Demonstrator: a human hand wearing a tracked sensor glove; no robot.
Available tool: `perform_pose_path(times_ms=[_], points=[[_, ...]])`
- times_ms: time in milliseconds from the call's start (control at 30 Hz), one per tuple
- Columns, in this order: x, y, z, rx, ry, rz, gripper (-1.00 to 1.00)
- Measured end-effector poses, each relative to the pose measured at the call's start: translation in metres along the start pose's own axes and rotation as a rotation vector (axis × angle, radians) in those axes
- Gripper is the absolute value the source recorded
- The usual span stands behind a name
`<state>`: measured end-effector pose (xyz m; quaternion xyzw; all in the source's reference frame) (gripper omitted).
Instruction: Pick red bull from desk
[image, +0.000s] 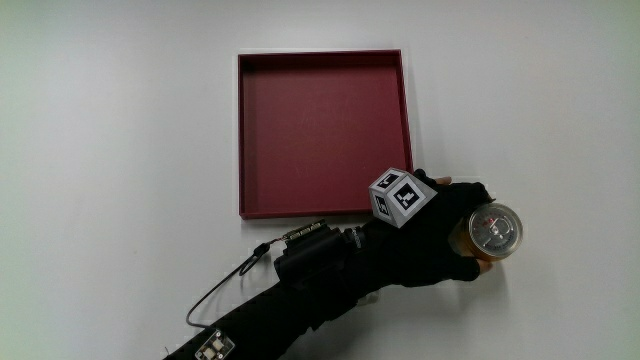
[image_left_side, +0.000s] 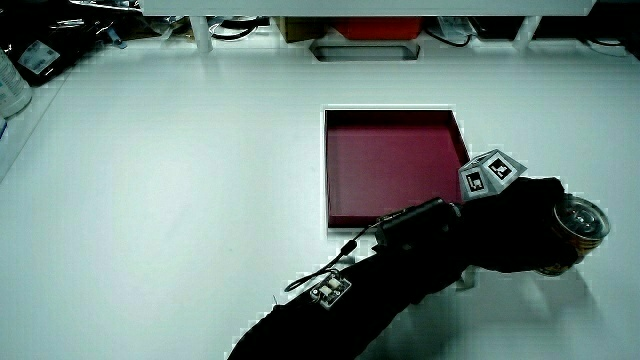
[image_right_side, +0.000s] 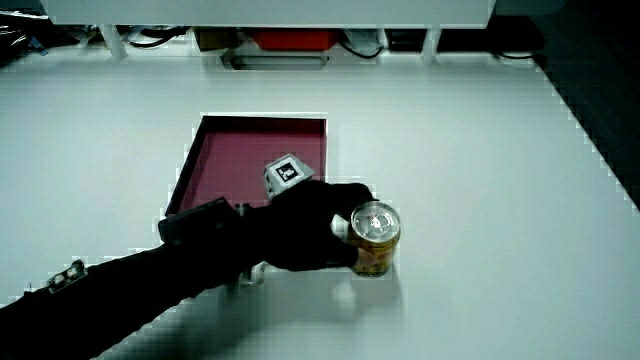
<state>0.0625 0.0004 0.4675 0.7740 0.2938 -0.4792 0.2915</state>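
- Main view: hand (image: 440, 235) curled round can (image: 494, 231), fingers wrapped on its side, firm grasp. Can upright, round silver lid with pull tab facing up, orange-gold wall barely seen. It stands on the white table (image: 110, 150), just off the tray (image: 322, 132) corner, at about 4 o'clock from tray centre. Cube (image: 397, 195) on hand's back overlaps tray's near corner.
- Side view: can (image_left_side: 572, 235) mostly hidden by glove (image_left_side: 520, 235); label unreadable. Tray (image_left_side: 392, 165) shallow, square, dark red, matte.
- Side view: can (image_right_side: 375, 240) clearer, gold-orange cylinder, shiny lid; fingers (image_right_side: 342, 228) close on its side. Forearm (image_right_side: 130, 290) cut off at edge.
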Motion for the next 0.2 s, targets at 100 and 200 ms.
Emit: perform_pose_path(times_ms=[100,200], points=[[0.001,-0.002,0.002,0.022,-0.019,-0.047,1.00],[0.005,-0.004,0.011,0.072,-0.005,-0.134,1.00]])
